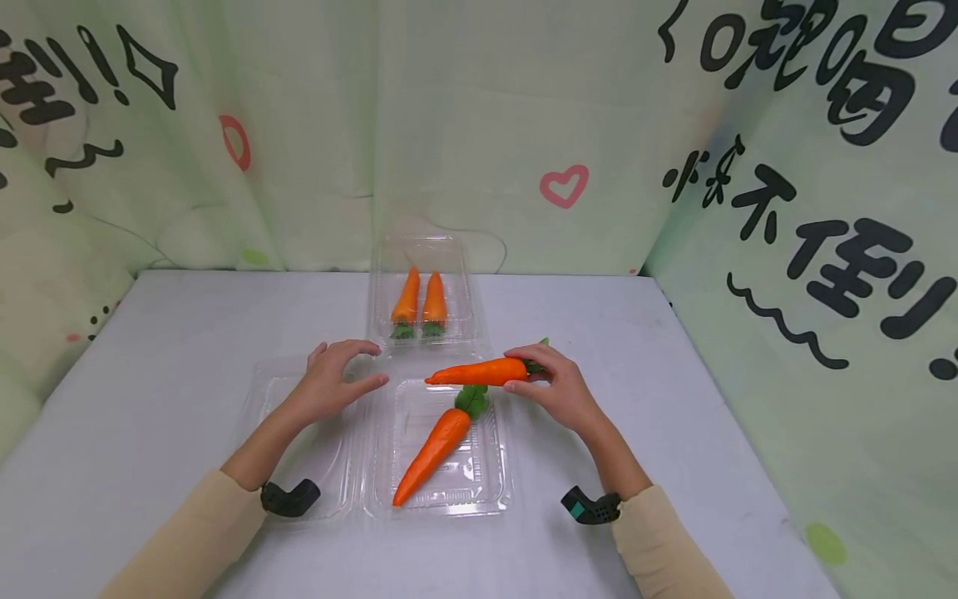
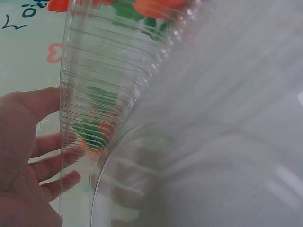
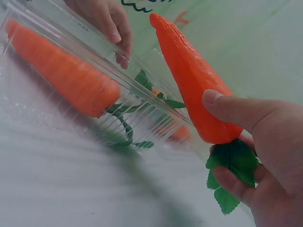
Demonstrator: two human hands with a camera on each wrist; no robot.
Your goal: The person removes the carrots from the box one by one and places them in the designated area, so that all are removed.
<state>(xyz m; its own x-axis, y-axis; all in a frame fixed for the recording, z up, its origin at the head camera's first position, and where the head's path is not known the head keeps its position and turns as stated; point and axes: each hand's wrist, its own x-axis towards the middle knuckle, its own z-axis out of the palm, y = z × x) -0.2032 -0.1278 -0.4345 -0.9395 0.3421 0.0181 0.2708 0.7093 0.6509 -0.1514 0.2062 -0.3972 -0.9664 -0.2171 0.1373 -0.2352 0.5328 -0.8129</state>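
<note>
My right hand (image 1: 552,384) pinches an orange carrot (image 1: 479,372) near its leafy top between thumb and fingers. The carrot lies sideways above the back end of a clear plastic clamshell box (image 1: 490,478), its tip pointing left; its green leaves (image 3: 232,163) hang below the fingers in the right wrist view. A second carrot (image 1: 434,456) lies slantwise in that box, leaves toward the back and tip toward the near left. My left hand (image 1: 337,381), holding nothing, hovers over the back of the box's opened lid (image 1: 303,449), its thumb and fingers spread apart.
Behind the opened box stands another clear plastic box (image 1: 467,291) with two carrots (image 1: 407,299) inside, tips pointing back. The white table (image 1: 172,399) ends at pale green curtains (image 1: 464,125) at the back and sides.
</note>
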